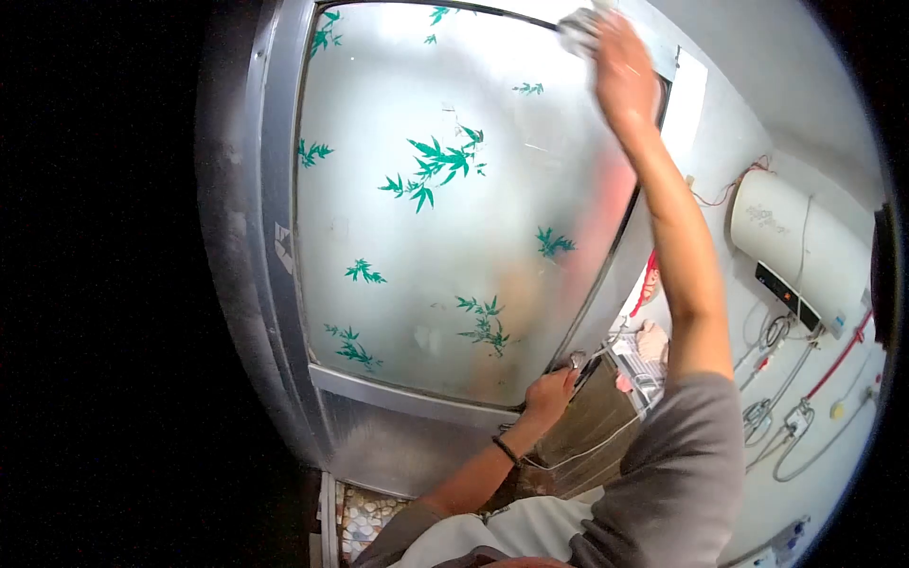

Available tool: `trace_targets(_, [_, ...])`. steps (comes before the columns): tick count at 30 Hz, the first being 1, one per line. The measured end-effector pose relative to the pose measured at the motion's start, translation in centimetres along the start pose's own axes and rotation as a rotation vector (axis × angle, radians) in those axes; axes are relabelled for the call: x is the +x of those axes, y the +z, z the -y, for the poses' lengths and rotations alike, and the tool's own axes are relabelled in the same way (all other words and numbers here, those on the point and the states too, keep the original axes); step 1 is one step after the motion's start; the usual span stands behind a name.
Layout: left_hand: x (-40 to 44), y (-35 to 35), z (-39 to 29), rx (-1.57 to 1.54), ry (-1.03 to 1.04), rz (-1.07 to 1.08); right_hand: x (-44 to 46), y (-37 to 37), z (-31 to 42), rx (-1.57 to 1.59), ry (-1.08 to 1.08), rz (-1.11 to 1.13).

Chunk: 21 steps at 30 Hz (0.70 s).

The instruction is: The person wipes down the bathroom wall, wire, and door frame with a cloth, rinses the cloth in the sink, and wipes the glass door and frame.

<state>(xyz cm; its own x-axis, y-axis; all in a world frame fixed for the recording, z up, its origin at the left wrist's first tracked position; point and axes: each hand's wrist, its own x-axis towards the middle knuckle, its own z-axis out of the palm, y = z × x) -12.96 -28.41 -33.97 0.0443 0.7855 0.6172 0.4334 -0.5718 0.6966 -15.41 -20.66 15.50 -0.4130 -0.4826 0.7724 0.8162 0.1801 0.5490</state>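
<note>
A door with a frosted glass pane, printed with green bamboo leaves, stands in front of me inside a grey metal frame. High at the pane's top right corner, my right hand presses a crumpled greyish-white cloth near the frame; hand and cloth are slightly blurred. Lower down, my left hand is closed around the door's edge, beside a small metal handle or latch. Its fingertips are partly hidden. A dark band circles the left wrist.
A white cylindrical water heater hangs on the right wall, with cables, a red pipe and a plug below it. Behind my right arm, printed paper lies on a surface. Pebble-patterned flooring shows below the door.
</note>
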Motion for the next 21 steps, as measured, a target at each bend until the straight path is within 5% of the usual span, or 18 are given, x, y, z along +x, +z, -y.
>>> trace_targets(3, [0.4, 0.8, 1.0, -0.075, -0.026, 0.026, -2.5, -5.6, -3.9, -0.137, 0.186, 0.199])
trace_targets(6, [0.2, 0.8, 0.9, 0.021, -0.017, 0.011, 0.5, -3.8, -1.7, -0.037, 0.088, 0.188])
trace_targets(9, [0.6, 0.1, 1.1, 0.005, -0.013, 0.138, 5.4, 2.3, 4.2, -0.012, -0.094, 0.036])
trace_targets(11, [0.2, 0.3, 1.6, -0.085, 0.019, 0.108, 9.5, 4.9, 10.5, 0.102, -0.064, 0.199])
trace_targets(12, [0.0, 0.3, 1.9, -0.129, 0.037, 0.096, 11.3, 5.1, 14.6, 0.481, 0.045, 0.132])
trace_targets(13, [0.2, 0.0, 2.0, -0.158, -0.028, 0.239, 12.3, 9.1, 16.7, 0.338, -0.158, -0.054])
trace_targets(16, [-0.9, -0.1, 1.5, -0.256, 0.154, -0.155, 16.8, 15.4, 23.7, 0.306, -0.302, -0.188])
trace_targets(18, [-0.7, 0.3, 1.9, -0.093, 0.216, -0.156, 19.5, 12.9, 27.4, 0.223, -0.128, 0.335])
trace_targets(19, [-0.9, -0.2, 1.9, -0.083, 0.308, -0.252, 18.6, 15.8, 28.3, 0.267, -0.087, 0.078])
trace_targets(21, [-0.6, 0.1, 1.5, -0.105, 0.112, -0.087, 15.7, 16.9, 29.0, 0.21, -0.153, -0.252])
